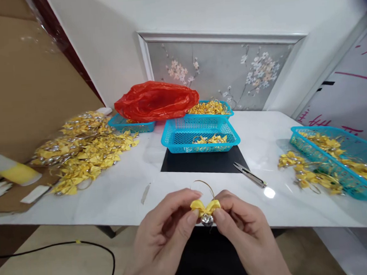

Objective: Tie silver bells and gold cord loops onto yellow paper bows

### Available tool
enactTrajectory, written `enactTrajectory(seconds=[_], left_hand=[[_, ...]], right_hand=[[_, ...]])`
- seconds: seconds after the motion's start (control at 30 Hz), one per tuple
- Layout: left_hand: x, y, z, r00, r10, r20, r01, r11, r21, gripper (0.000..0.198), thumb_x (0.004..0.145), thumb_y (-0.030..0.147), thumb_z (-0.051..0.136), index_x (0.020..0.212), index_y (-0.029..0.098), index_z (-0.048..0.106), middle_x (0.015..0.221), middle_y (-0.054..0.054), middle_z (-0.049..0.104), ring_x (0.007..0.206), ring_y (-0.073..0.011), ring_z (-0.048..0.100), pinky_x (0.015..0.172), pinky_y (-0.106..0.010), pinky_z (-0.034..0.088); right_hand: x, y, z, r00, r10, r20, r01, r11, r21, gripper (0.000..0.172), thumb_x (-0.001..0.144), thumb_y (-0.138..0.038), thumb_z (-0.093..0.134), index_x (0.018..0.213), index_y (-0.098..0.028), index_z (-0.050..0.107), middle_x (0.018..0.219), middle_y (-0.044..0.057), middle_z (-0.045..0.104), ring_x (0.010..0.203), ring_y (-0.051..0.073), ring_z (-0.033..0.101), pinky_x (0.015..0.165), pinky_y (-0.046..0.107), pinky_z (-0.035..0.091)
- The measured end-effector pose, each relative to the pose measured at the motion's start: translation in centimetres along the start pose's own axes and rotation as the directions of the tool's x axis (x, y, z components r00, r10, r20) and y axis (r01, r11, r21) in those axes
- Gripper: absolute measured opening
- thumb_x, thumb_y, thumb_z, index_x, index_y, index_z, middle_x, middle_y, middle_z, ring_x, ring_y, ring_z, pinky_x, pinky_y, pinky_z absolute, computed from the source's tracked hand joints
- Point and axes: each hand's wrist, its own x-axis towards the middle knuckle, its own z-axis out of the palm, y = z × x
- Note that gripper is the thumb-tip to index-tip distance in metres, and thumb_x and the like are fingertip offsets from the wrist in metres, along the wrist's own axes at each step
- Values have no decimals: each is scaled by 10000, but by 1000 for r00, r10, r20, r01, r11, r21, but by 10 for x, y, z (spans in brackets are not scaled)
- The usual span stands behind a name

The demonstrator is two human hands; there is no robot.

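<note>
Between my two hands is a yellow ribbon bow (205, 207) with a silver bell (207, 220) below its knot and a thin gold cord loop rising above it. My left hand (169, 229) pinches the bow's left side between thumb and fingers. The right side of the bow is pinched by my right hand (243, 225). Both hands are at the front edge of the white table (119, 199). Beyond them, a blue basket (201, 148) with a few yellow bows in it stands partly on a black mat (200, 163). Silver thread snips (250, 175) lie to the right of the mat.
A large heap of yellow bows (91, 155) covers the left of the table. At the right stands another blue basket (337, 167) of bows, with loose bows (313, 177) beside it. A red plastic bag (156, 101) lies over baskets at the back. A yellow-and-white roll (13, 168) is far left.
</note>
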Motion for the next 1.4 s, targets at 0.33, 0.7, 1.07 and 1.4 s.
enactTrajectory(seconds=[0.33, 0.7, 1.07, 1.4], left_hand=[[5, 0, 1, 995, -98, 10, 98, 995, -2, 104, 728, 193, 760, 706, 281, 810, 690, 19, 766, 669, -156, 674, 637, -192, 542], [12, -16, -8, 991, -117, 70, 127, 980, -153, 49, 716, 266, 831, 763, 268, 822, 742, 1, 795, 681, -128, 691, 655, -152, 560], [18, -13, -14, 909, -364, 204, 406, 660, -632, 264, 597, 94, 899, 804, 202, 775, 671, 22, 727, 587, -85, 677, 582, -146, 591], [15, 11, -15, 893, -290, 343, 449, 546, -707, 301, 645, -9, 850, 801, 207, 711, 669, 51, 692, 580, -30, 669, 572, -51, 542]], right_hand=[[-5, 2, 3, 993, 99, -62, -100, 995, -7, 181, 855, -356, 674, 753, -206, 669, 714, -10, 537, 594, 111, 446, 531, 244, 338], [-3, 3, -19, 998, -20, -53, 14, 993, -120, 177, 978, -297, 519, 963, -242, 686, 745, -8, 529, 552, 82, 468, 480, 220, 354], [6, -19, -6, 886, -460, 57, 434, 781, -449, 211, 895, -17, 523, 847, -180, 648, 756, 15, 617, 665, 105, 609, 588, 190, 500], [11, -40, 14, 792, -610, 2, 537, 695, -479, 210, 845, 3, 533, 774, -129, 680, 663, -11, 437, 572, 83, 434, 469, 210, 367]])
